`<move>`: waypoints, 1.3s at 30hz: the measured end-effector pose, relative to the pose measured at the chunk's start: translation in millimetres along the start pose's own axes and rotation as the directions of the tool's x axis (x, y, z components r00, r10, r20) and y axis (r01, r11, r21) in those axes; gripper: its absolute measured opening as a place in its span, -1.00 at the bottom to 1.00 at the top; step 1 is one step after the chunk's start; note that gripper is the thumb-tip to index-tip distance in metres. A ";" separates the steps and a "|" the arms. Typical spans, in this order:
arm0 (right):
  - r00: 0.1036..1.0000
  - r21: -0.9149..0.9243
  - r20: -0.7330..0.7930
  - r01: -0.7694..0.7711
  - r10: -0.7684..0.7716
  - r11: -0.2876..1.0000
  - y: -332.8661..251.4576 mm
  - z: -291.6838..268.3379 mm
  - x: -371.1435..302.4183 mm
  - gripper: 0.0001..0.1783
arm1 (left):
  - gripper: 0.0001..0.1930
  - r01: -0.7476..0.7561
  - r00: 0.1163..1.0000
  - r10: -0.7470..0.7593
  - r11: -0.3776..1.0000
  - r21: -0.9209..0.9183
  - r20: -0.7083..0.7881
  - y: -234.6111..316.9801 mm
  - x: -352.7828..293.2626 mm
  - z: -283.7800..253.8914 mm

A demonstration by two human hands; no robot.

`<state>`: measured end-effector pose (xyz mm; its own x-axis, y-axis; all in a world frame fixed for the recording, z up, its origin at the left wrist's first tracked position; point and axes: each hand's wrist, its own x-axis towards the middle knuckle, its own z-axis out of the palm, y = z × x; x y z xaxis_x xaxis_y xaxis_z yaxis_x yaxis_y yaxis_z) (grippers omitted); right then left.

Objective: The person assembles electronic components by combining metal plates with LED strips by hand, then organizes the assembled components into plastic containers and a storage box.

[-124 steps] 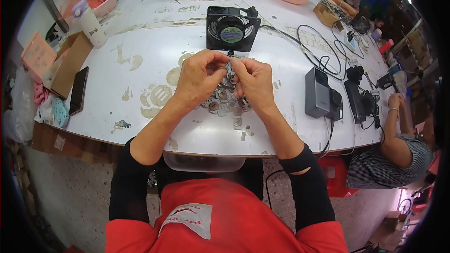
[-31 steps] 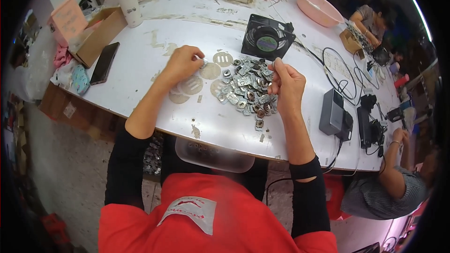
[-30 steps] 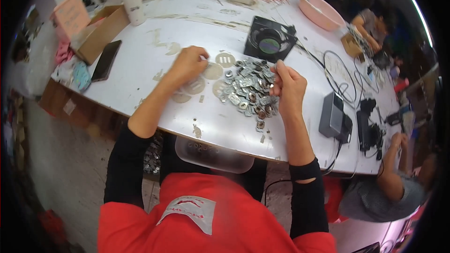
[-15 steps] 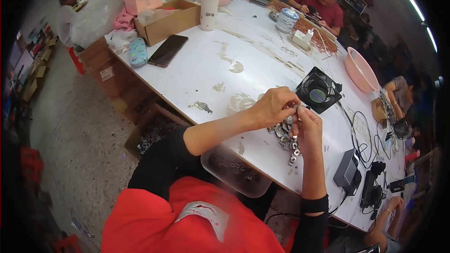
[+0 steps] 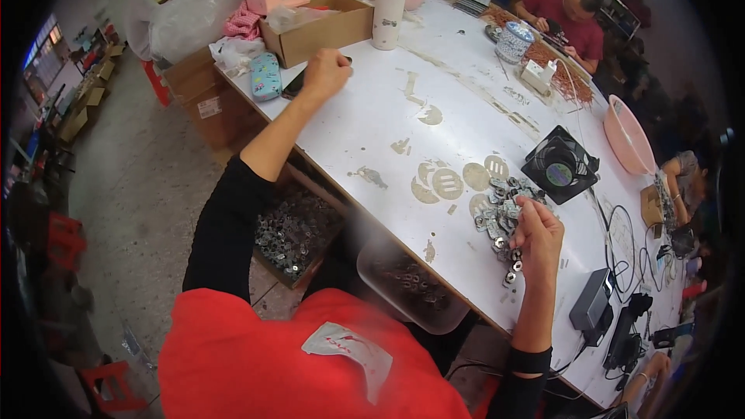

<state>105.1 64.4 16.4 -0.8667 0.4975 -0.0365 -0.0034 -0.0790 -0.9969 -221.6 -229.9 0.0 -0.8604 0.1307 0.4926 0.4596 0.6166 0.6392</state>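
Left hand (image 5: 327, 74): apart from the right, where moments ago the two met; now over the dark phone (image 5: 295, 87), fingers curled, contact and contents indeterminable. Right hand (image 5: 539, 234): at the edge of the heap of small metal parts (image 5: 493, 217), fingers bent close together, any held piece indistinct. Heap: on the white table (image 5: 349, 136), beside the black fan (image 5: 560, 173). Consequence: joint handling interrupted; right hand alone at the parts.
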 end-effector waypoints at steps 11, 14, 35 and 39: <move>0.998 0.024 -0.052 0.023 -0.022 0.999 -5.5 -15.1 -12.8 -0.72 | -0.87 0.185 0.982 -0.189 0.946 0.265 -0.011 -59.9 -1.5 -35.5; 1.000 0.104 -0.027 0.010 -0.008 0.995 -12.1 -26.9 -36.3 -0.76 | -0.87 0.125 0.989 -0.104 0.971 0.205 -0.109 -53.6 -10.0 -36.1; 0.904 -0.969 0.189 0.108 0.385 0.222 237.1 -51.6 -181.3 -0.64 | -0.76 -0.332 0.081 0.170 0.934 -0.134 0.982 43.1 -339.8 76.6; 0.939 -0.965 0.173 0.101 0.297 0.242 230.9 -45.5 -187.2 -0.68 | -0.79 -0.469 -0.007 0.318 0.836 -0.284 0.948 34.8 -348.3 72.0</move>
<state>289.3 -7.6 -210.1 -0.9012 0.2940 -0.3185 0.3927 0.8648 -0.3128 78.3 -198.1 -191.8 -0.0565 0.9311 -0.3605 0.8507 0.2339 0.4708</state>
